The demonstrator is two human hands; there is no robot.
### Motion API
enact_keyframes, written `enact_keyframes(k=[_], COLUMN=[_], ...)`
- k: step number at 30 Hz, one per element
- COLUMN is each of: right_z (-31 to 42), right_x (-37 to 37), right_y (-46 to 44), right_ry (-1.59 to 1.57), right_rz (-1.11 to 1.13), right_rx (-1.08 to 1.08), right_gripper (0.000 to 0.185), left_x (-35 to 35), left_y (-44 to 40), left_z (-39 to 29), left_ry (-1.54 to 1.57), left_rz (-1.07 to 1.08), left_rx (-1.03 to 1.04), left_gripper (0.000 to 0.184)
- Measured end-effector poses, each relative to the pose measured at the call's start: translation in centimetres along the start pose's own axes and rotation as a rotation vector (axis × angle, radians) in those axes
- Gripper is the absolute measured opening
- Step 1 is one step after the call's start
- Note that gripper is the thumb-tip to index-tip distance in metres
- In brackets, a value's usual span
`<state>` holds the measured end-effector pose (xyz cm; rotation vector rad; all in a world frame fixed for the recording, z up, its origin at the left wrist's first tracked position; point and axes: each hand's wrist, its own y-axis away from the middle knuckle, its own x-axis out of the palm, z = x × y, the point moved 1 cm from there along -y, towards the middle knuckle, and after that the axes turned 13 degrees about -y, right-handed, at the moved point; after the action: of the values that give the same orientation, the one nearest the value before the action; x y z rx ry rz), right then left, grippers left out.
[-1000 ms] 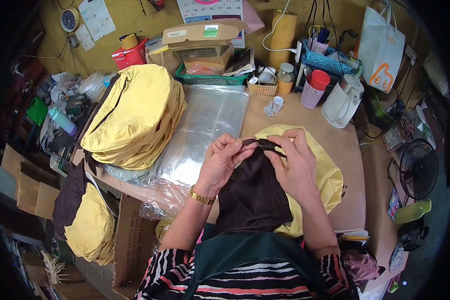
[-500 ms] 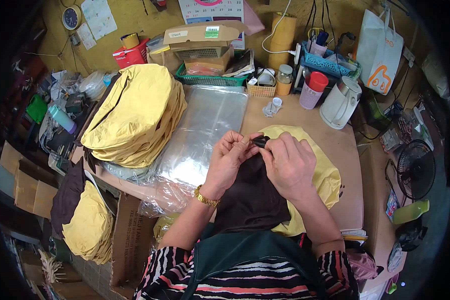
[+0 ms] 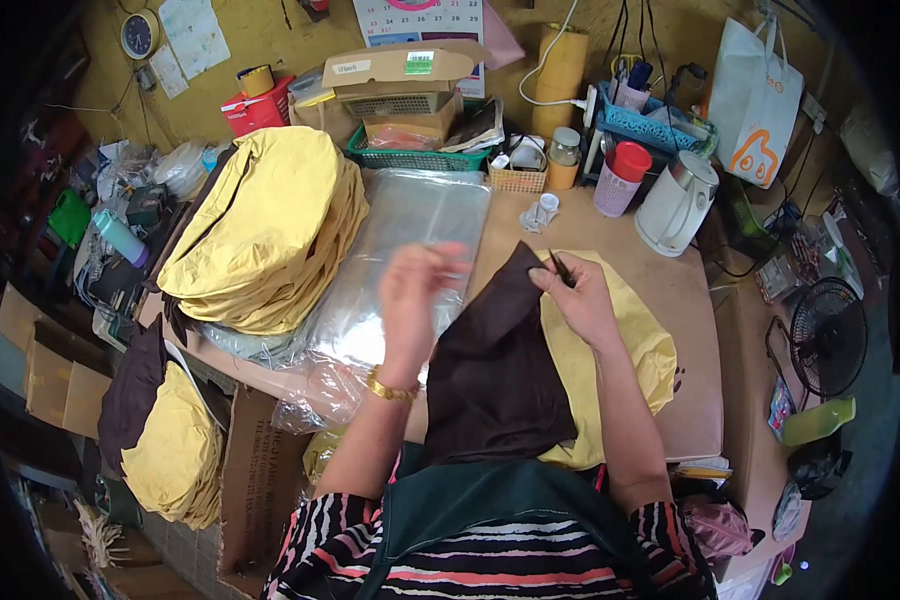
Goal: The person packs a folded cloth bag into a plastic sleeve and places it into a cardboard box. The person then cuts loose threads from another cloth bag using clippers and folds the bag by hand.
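A dark brown cloth [image 3: 495,370] lies over a yellow cloth piece [image 3: 620,340] in front of me, its upper corner lifted. My right hand [image 3: 580,300] pinches that corner between thumb and finger. A small dark pointed tool [image 3: 563,268] also sticks up from this hand; its exact kind is unclear. To the left of the brown cloth, my left hand [image 3: 415,300] is in the air above the clear plastic sheets [image 3: 410,220]. Motion smears its fingers. A gold watch [image 3: 392,388] circles the left wrist.
At the left of the table [image 3: 690,390] rises a stack of yellow fabric pieces [image 3: 260,230]. Another yellow and brown pile [image 3: 175,440] sits lower left, beside a cardboard box [image 3: 260,490]. A kettle [image 3: 676,205], a red-lidded cup [image 3: 625,180] and baskets stand along the back.
My left hand has let go of the brown cloth and moved left. The cloth's corner has unfolded and stands up, held by my right hand, where the dark tool shows more clearly.
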<state>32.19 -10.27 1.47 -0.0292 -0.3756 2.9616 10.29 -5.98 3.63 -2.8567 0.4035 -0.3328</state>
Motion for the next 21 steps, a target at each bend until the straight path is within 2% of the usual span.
enact_keyframes(k=[1, 2, 4, 5, 7, 8, 10, 12, 14, 16, 19, 21], right_z=[-0.6, -1.0, -0.5, -0.2, 0.1, 0.1, 0.7, 1.8, 2.3, 1.9, 1.9, 1.7], right_x=[0.0, 0.0, 0.1, 0.1, 0.3, 0.2, -0.7, -2.0, -2.5, -3.3, -5.1, -5.6], right_y=[-0.2, -0.2, -0.4, -0.3, -0.3, -0.4, -0.4, 0.2, 0.7, 0.9, 1.2, 1.0], right_ry=[0.001, -0.071, -0.144, -0.145, -0.147, -0.168, -0.181, -0.122, -0.131, -0.141, -0.155, -0.195], right_rz=[-0.001, -0.074, -0.143, -0.147, -0.146, -0.185, -0.228, -0.331, -0.331, -0.420, -0.516, -0.500], right_rx=[-0.001, -0.068, -0.139, -0.074, -0.004, -0.057, -0.118, -0.188, -0.199, -0.251, -0.193, -0.195], right_gripper=[0.020, 0.020, 0.020, 0.019, 0.019, 0.018, 0.018, 0.018, 0.019, 0.019, 0.019, 0.018], left_x=[-1.7, -3.1, -2.4, -1.2, 2.2, 2.7, 1.9, 0.1, -2.6, -5.7, -9.9, -10.2], left_y=[-0.8, -1.4, -1.5, -0.9, 1.1, 1.2, 0.8, 0.4, -0.5, -1.4, -1.5, -1.7], left_z=[0.4, 1.3, 1.5, 2.0, 1.8, 1.1, 2.8, 3.4, 3.5, 3.6, 3.0, 2.3], left_ry=[-0.126, -0.197, -0.307, -0.307, -0.588, -0.711, -0.755, -0.700, -0.622, -0.464, -0.493, -0.622], left_rz=[-0.189, -0.265, -0.200, -0.203, -0.012, 0.073, 0.149, -0.107, -0.271, -0.389, -0.418, -0.523], left_rx=[0.035, 0.094, 0.112, 0.110, 0.238, 0.304, 0.213, 0.270, 0.286, 0.126, 0.039, 0.250], left_gripper=[0.024, 0.030, 0.032, 0.032, 0.041, 0.030, 0.021, 0.034, 0.038, 0.041, 0.033, 0.025])
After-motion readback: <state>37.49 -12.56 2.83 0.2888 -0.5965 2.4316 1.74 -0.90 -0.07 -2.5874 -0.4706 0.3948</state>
